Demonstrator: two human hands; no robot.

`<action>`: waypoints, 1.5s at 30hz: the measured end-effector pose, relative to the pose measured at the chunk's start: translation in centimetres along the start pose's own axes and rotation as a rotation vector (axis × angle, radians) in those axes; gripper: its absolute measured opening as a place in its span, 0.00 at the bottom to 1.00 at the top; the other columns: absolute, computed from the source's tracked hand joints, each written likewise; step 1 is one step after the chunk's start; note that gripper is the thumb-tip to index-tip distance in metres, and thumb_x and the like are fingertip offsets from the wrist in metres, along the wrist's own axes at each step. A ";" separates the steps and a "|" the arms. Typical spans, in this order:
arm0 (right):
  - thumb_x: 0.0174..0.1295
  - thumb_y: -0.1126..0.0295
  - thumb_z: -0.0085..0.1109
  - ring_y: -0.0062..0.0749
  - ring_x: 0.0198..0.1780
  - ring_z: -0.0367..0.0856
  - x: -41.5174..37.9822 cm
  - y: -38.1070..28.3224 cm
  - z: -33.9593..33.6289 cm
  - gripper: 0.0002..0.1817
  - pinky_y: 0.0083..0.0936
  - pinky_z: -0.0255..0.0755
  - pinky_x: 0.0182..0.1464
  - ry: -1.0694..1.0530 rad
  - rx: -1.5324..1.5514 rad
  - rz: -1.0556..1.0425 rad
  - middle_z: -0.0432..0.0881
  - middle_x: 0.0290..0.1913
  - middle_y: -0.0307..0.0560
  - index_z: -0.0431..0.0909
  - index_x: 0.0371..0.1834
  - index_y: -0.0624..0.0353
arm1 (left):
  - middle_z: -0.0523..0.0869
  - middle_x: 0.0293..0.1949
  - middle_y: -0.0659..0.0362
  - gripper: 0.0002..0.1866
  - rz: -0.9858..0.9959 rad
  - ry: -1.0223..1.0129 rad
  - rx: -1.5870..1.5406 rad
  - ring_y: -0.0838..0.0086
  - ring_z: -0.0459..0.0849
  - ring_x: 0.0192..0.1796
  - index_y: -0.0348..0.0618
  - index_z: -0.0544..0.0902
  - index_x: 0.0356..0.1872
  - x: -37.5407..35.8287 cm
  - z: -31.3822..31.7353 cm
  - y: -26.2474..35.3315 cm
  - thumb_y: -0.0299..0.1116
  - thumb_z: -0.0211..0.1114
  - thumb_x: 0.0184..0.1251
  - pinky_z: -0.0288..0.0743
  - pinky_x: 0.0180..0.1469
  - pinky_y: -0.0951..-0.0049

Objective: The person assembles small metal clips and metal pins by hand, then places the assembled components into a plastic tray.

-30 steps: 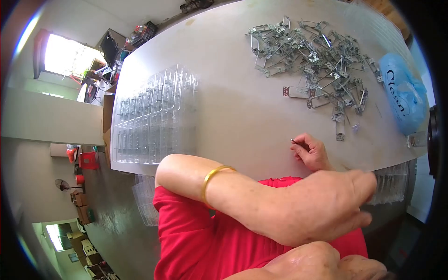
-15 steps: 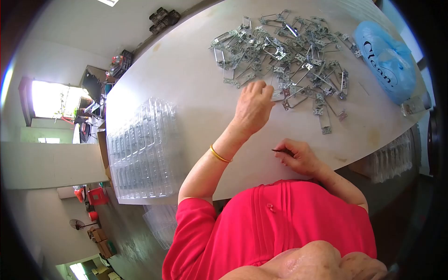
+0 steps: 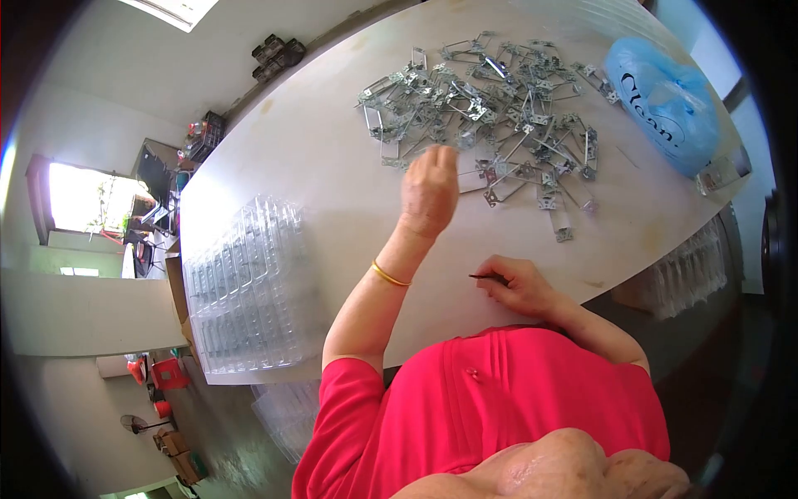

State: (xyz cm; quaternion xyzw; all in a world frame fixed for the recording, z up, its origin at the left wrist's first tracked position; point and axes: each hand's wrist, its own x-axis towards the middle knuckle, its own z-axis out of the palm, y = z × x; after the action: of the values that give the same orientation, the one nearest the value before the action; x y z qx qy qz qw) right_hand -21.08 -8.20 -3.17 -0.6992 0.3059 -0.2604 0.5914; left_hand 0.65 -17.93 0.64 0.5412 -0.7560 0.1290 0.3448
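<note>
My left hand [image 3: 429,193], with a gold bangle on its wrist, is over the table at the near edge of a heap of silvery metal brackets [image 3: 507,108]. Its fingers are pressed together, and what they grip, if anything, is hidden. Just right of them lies a flat pale piece [image 3: 472,180]. My right hand [image 3: 519,285] rests closer to my body, closed round a thin dark pointed object [image 3: 485,276] whose tip points left.
Stacked clear plastic trays [image 3: 249,287] stand on the table's left side. A blue plastic bag [image 3: 665,104] sits at the right beside a clear container [image 3: 720,175]. More clear packaging [image 3: 686,270] is below the right table edge.
The whole view has shifted a little. My left hand has moved slightly left from the pale piece, which shows more now. My right hand keeps its hold on the dark object.
</note>
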 end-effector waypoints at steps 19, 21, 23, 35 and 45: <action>0.79 0.65 0.57 0.22 0.35 0.85 2.4 -4.3 -0.7 0.11 0.20 0.79 0.36 0.202 0.416 0.125 0.88 0.39 0.44 0.79 0.51 0.61 | 0.89 0.44 0.47 0.02 -1.239 0.021 -1.635 0.68 0.91 0.39 0.41 0.76 0.44 -13.6 -11.5 3.4 0.27 0.59 0.80 0.86 0.47 0.64; 0.79 0.64 0.56 0.23 0.35 0.86 2.8 -4.7 -0.2 0.11 0.21 0.79 0.36 0.181 0.390 0.127 0.88 0.39 0.44 0.79 0.52 0.61 | 0.89 0.44 0.47 0.03 -1.257 0.009 -1.608 0.68 0.90 0.38 0.40 0.76 0.45 -14.2 -11.6 3.8 0.28 0.59 0.80 0.86 0.47 0.64; 0.79 0.64 0.55 0.24 0.34 0.86 3.0 -4.8 0.3 0.11 0.21 0.80 0.36 0.146 0.377 0.171 0.88 0.38 0.45 0.79 0.51 0.62 | 0.89 0.43 0.47 0.04 -1.271 -0.022 -1.539 0.68 0.91 0.37 0.40 0.75 0.45 -14.2 -11.9 4.3 0.28 0.59 0.81 0.86 0.46 0.65; 0.79 0.66 0.53 0.25 0.30 0.85 3.6 -5.7 2.2 0.09 0.24 0.81 0.36 0.095 0.378 0.301 0.87 0.33 0.45 0.76 0.46 0.61 | 0.84 0.57 0.46 0.30 -0.384 -0.113 -0.340 0.54 0.84 0.60 0.34 0.73 0.65 -14.3 -11.6 5.5 0.27 0.74 0.63 0.76 0.62 0.54; 0.79 0.64 0.55 0.22 0.30 0.83 3.4 -6.5 2.8 0.13 0.21 0.79 0.34 0.053 0.435 0.346 0.85 0.32 0.43 0.75 0.54 0.63 | 0.84 0.39 0.55 0.18 -0.931 -0.280 -1.039 0.74 0.78 0.32 0.33 0.77 0.62 -14.3 -12.5 5.4 0.35 0.55 0.81 0.73 0.37 0.73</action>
State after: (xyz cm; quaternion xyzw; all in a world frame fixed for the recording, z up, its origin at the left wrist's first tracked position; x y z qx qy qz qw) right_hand -15.99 -8.07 2.77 -0.4861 0.3730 -0.2334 0.7551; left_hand 3.01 1.65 1.29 0.5849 -0.4473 -0.4795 0.4774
